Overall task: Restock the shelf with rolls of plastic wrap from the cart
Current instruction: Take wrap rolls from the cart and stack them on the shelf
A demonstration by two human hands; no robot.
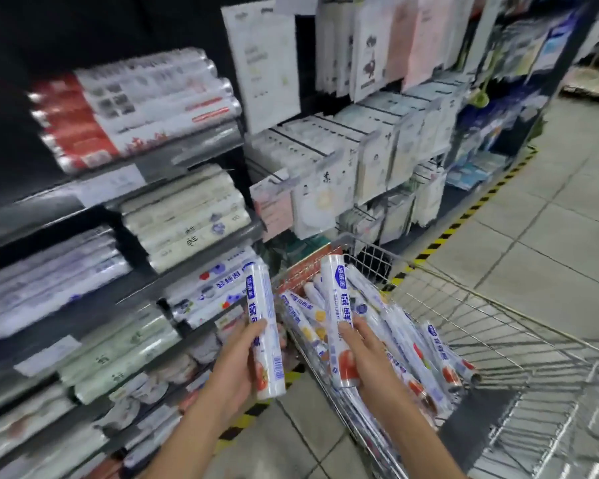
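The person stands between the shelf (187,157) and the cart (481,326) with a roll in each hand. The left hand (234,364) has its fingers curled round the lower half of the left-hand roll (261,305); the right hand (367,350) grips the right-hand roll (334,295) the same way, thumb on the front. Both rolls stand nearly upright, tops tilted slightly away, the left one near the shelf front and the right one above the cart's near corner. A heap of rolls (405,340) lies in the cart, leaning against the wire.

From where I stand, the step is carrying this pair across to the shelf. The blue-and-white stack (211,292) on the lower middle tier looks like the same print, so that seems the place to aim for; the view is blurred, so the label is worth checking first. The shelved rolls lie flat, lengthwise along the tier, so each roll in hand wants turning from upright to level before it goes in. I would place the left one first, it being nearer, lay it in a hollow between two rolls so it cannot run off, and slide it back from the edge; the wrapping looks slick, so a firm grip near the middle should serve better than one at the end. The stack already sits high under the tier above, so the roll may need to go in low and flat.
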